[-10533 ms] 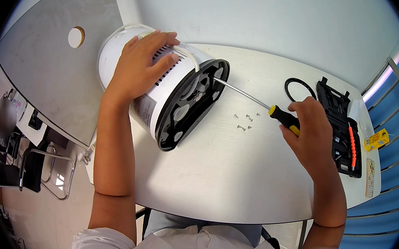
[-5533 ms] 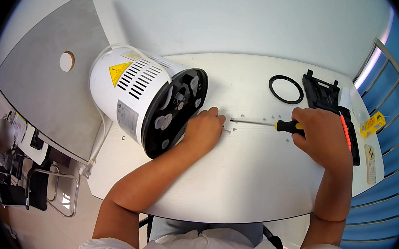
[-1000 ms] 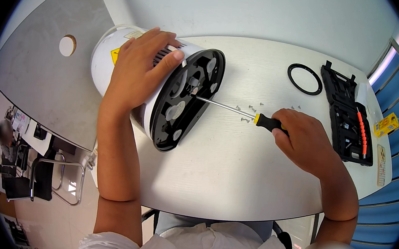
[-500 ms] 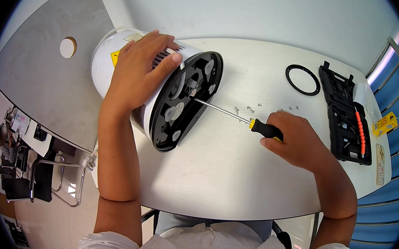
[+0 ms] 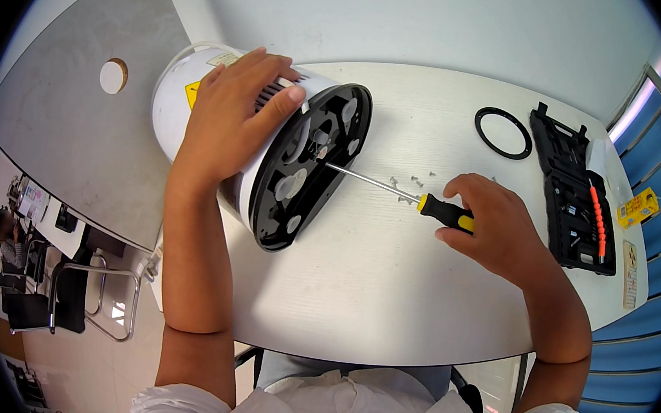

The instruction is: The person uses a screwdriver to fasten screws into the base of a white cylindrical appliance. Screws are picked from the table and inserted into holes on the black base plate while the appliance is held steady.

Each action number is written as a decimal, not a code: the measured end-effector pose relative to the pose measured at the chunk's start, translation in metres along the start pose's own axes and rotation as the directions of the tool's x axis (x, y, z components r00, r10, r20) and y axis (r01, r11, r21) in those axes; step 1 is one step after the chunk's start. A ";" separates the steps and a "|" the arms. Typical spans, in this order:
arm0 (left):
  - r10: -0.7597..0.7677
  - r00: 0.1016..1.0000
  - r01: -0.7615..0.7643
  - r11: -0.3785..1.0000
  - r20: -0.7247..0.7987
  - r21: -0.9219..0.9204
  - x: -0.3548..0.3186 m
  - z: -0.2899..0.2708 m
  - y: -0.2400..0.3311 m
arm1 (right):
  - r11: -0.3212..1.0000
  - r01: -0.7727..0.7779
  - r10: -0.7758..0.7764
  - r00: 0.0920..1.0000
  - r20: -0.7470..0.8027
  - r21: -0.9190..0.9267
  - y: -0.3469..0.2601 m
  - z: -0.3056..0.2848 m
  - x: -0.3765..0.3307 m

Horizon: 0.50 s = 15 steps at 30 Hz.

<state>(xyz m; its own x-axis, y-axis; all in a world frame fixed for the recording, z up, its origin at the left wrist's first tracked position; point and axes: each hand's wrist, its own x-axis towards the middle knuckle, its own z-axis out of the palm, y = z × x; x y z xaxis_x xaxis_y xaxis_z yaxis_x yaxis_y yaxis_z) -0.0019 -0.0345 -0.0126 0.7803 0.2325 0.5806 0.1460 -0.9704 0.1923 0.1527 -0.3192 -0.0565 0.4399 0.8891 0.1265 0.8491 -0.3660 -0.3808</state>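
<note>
A white cylindrical appliance (image 5: 167,121) lies on its side at the left of the table, its black underside (image 5: 273,216) facing right. My left hand (image 5: 232,119) rests over its upper side by the vent slots, fingers spread and pressing against it. In my right hand (image 5: 501,231) is a screwdriver (image 5: 444,212) with a black and yellow handle. The forefinger is lifted a little off the handle. The shaft runs left, and its tip sits at a recess near the middle of the underside. Whether a screw is there cannot be made out.
Several loose screws (image 5: 416,182) lie beyond the screwdriver shaft. At the right are a black ring (image 5: 502,133), an open black tool case (image 5: 569,219) with an orange flexible shaft (image 5: 597,218), and a yellow box (image 5: 637,204). A grey tabletop (image 5: 77,137) adjoins on the left.
My right hand has eased its fingers on the screwdriver handle and moved slightly right, with the forefinger raised. The tip stays at the underside. My left hand keeps its place on the appliance.
</note>
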 end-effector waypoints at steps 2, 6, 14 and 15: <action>-0.001 1.000 0.001 1.000 0.006 -0.004 0.001 0.000 0.000 | 0.992 -0.037 0.047 0.995 0.083 -0.119 -0.002 -0.001 0.002; -0.004 1.000 0.004 1.000 0.007 -0.009 0.001 0.001 0.001 | 0.990 -0.028 0.041 0.995 0.093 -0.138 0.003 0.005 0.002; -0.017 1.000 0.017 0.999 0.007 -0.031 0.001 -0.001 0.003 | 0.979 -0.188 0.169 0.965 0.202 0.075 -0.007 -0.010 0.004; -0.022 1.000 0.022 0.999 0.014 -0.040 0.002 -0.001 0.003 | 0.978 -0.193 0.172 0.961 0.218 0.076 -0.007 -0.011 0.003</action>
<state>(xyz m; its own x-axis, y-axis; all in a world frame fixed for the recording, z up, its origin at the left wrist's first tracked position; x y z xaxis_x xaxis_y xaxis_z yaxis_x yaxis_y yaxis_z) -0.0010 -0.0372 -0.0099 0.7852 0.2527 0.5653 0.1391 -0.9616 0.2366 0.1512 -0.3168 -0.0437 0.5052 0.8509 -0.1441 0.7235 -0.5085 -0.4668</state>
